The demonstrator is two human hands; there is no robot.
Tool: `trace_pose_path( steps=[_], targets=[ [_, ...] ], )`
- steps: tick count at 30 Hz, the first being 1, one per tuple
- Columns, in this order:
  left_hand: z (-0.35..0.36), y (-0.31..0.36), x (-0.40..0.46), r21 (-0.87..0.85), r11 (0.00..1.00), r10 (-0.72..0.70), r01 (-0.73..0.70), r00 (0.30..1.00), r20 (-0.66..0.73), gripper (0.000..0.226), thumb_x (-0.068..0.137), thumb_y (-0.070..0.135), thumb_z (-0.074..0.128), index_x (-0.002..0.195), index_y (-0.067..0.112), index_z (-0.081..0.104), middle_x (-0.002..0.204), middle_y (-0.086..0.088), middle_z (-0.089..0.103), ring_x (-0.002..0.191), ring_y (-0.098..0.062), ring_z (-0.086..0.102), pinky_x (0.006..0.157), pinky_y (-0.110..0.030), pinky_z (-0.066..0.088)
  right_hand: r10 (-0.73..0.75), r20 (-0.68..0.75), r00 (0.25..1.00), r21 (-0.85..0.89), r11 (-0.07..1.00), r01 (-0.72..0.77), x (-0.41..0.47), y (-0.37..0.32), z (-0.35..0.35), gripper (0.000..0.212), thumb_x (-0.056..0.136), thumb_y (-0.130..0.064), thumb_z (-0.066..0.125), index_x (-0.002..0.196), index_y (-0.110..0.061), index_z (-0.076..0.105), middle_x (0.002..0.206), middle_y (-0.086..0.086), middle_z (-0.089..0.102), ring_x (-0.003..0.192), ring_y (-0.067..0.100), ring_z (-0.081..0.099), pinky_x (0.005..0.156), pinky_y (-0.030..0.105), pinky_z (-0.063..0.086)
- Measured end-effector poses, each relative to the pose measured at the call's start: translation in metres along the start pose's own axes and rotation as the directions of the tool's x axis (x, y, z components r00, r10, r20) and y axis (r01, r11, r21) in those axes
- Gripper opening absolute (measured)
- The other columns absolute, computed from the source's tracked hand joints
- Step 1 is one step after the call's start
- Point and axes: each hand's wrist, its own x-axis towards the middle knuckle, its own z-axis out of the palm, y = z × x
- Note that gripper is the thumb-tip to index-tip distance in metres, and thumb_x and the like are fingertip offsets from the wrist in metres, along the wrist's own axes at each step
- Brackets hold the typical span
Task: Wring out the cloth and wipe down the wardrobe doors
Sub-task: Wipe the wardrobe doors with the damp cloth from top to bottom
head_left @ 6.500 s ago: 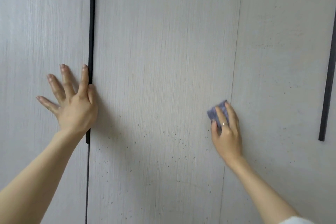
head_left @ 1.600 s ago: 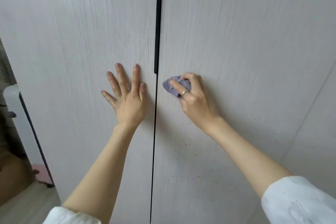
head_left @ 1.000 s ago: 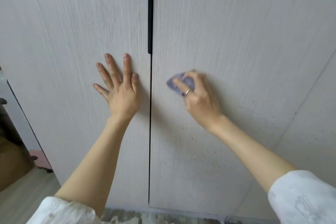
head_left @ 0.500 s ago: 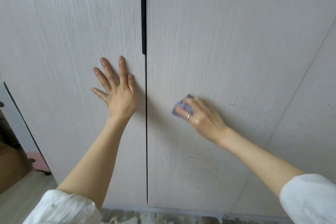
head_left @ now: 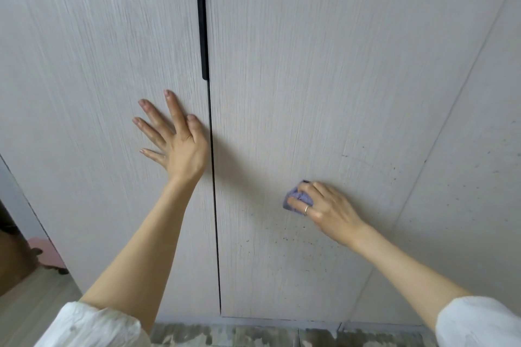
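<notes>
Wiping now, right grip has the cloth bunched under curled fingers, pressed flat to the middle door. Cloth sits low on that door, with only a purple wad poking out on the side toward the seam. Left grip holds nothing, fingers spread, palm flat on the left door just beside the seam, below the black handle.

Progress, my read: wringing looks done, since the cloth is already on the panel, no drip visible. Wipe is mid-way. Dark specks remain just below the right grip and off to its far side near the next seam, so the lower part of this door isn't clean. More specks on the right door. Can't tell if the left door is wiped. Left to do: bottom strip under the grip, then the right door.
</notes>
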Motion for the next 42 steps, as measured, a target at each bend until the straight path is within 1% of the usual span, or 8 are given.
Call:
trace_pose_path(
  steps=[3,7,12,17,21,25,35,42],
  targets=[
    [0.004,-0.001,-0.006,-0.013,1.000,-0.016,0.016,1.000,0.004,0.057,0.099,0.045,0.019,0.147,0.038,-0.013,0.153,-0.002,-0.028,0.139,-0.027,-0.029,0.106,-0.067,-0.011,0.300,-0.160,0.941,0.104,0.953,-0.286,0.031,0.024,-0.027,0.021,0.094,-0.019,0.048,0.099,-0.017,0.068,0.100,0.000,0.058,0.087,0.021,0.057,0.070,0.035,0.050],
    [0.007,-0.002,-0.014,-0.015,0.999,-0.042,0.042,0.999,0.018,0.061,0.098,0.049,0.020,0.147,0.035,-0.014,0.153,-0.003,-0.029,0.139,-0.028,-0.029,0.106,-0.066,-0.011,0.504,-0.354,0.788,0.168,0.863,-0.476,0.061,0.050,-0.054,0.035,0.077,0.002,0.059,0.111,-0.004,0.062,0.106,0.019,0.050,0.095,0.028,0.045,0.075,0.032,0.041],
    [0.009,-0.002,-0.017,-0.022,0.997,-0.068,0.069,0.997,0.027,0.065,0.097,0.053,0.022,0.147,0.034,-0.015,0.153,-0.002,-0.029,0.139,-0.028,-0.030,0.106,-0.067,-0.009,0.375,-0.122,0.919,0.039,0.927,-0.373,-0.003,0.022,-0.010,0.028,0.090,-0.013,0.047,0.111,-0.016,0.065,0.107,0.005,0.047,0.096,0.026,0.047,0.078,0.027,0.038],
    [0.016,0.001,-0.020,-0.031,0.995,-0.093,0.093,0.996,0.001,0.067,0.096,0.054,0.022,0.147,0.032,-0.014,0.154,-0.003,-0.028,0.140,-0.029,-0.028,0.106,-0.068,-0.009,0.094,0.019,0.995,0.010,0.996,-0.094,-0.038,0.019,-0.011,0.034,0.066,0.005,0.077,0.094,-0.012,0.070,0.098,0.010,0.056,0.080,0.025,0.049,0.060,0.032,0.048],
    [0.019,0.002,-0.022,-0.006,0.996,-0.087,0.087,0.996,-0.029,0.067,0.098,0.053,0.021,0.149,0.027,-0.013,0.154,-0.007,-0.025,0.140,-0.031,-0.026,0.106,-0.067,-0.009,0.338,-0.308,0.889,0.043,0.939,-0.342,0.009,0.063,-0.053,0.022,0.091,-0.008,0.049,0.109,-0.011,0.061,0.107,0.011,0.049,0.090,0.031,0.050,0.072,0.039,0.045],
    [0.022,0.003,-0.023,-0.004,0.996,-0.086,0.085,0.995,-0.047,0.066,0.098,0.051,0.019,0.149,0.025,-0.012,0.155,-0.009,-0.024,0.140,-0.033,-0.025,0.106,-0.068,-0.009,0.455,-0.445,0.771,0.049,0.872,-0.486,0.020,0.085,-0.062,0.035,0.078,0.002,0.053,0.110,-0.005,0.064,0.115,0.011,0.040,0.101,0.031,0.044,0.081,0.044,0.044],
    [0.027,0.004,-0.025,-0.008,0.995,-0.097,0.097,0.991,-0.094,0.063,0.098,0.049,0.017,0.150,0.023,-0.009,0.156,-0.011,-0.019,0.141,-0.035,-0.021,0.105,-0.067,-0.008,0.519,0.048,0.853,0.096,0.848,-0.521,-0.090,0.021,-0.009,0.045,0.059,0.014,0.077,0.093,-0.015,0.069,0.099,-0.001,0.045,0.081,0.025,0.054,0.056,0.030,0.048],
    [0.031,-0.002,-0.028,-0.007,0.995,-0.099,0.099,0.989,-0.108,0.062,0.098,0.047,0.017,0.150,0.022,-0.006,0.156,-0.011,-0.016,0.142,-0.035,-0.018,0.106,-0.066,-0.007,0.683,-0.371,0.630,0.173,0.717,-0.675,-0.009,0.090,-0.079,0.030,0.078,-0.002,0.057,0.107,-0.008,0.065,0.107,0.019,0.050,0.093,0.029,0.052,0.073,0.030,0.042]
  ],
)
